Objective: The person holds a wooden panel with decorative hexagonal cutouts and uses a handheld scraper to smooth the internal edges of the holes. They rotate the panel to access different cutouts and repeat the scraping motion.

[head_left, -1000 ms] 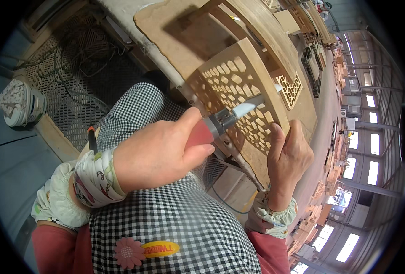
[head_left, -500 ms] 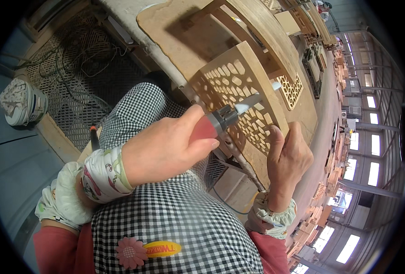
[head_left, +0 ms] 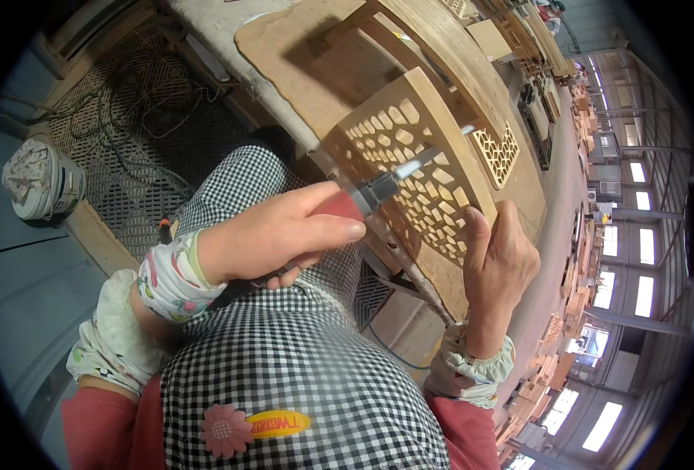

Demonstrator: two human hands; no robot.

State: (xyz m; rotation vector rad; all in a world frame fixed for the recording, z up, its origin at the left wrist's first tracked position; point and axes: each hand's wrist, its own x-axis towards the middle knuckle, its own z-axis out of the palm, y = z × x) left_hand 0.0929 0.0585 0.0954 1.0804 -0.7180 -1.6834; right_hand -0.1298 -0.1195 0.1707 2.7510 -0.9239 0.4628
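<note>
My left hand (head_left: 284,235) is wrapped round the red body of a hand-held power tool (head_left: 344,205). From its black nose a narrow pale file-like blade runs through one hole of a wooden lattice panel (head_left: 403,137), and its tip shows beyond the far edge. The panel stands tilted on its edge and is pierced by many irregular cut-outs. At its near right edge my right hand (head_left: 500,262) grips the frame, thumb on the face towards me and fingers folded behind. A thin brown mat (head_left: 280,47) lies under the panel on the bench.
Behind the panel stands a curved wooden frame (head_left: 449,39), with a small lattice piece (head_left: 494,157) beside it. Stacked wooden parts (head_left: 511,12) line the far bench. To the left are a white bucket (head_left: 45,184) and tangled cables (head_left: 120,141) on floor grating (head_left: 100,102).
My left hand and the tool have drawn back slightly down and left, and less of the blade shows beyond the panel. My right hand keeps its hold with little movement.
</note>
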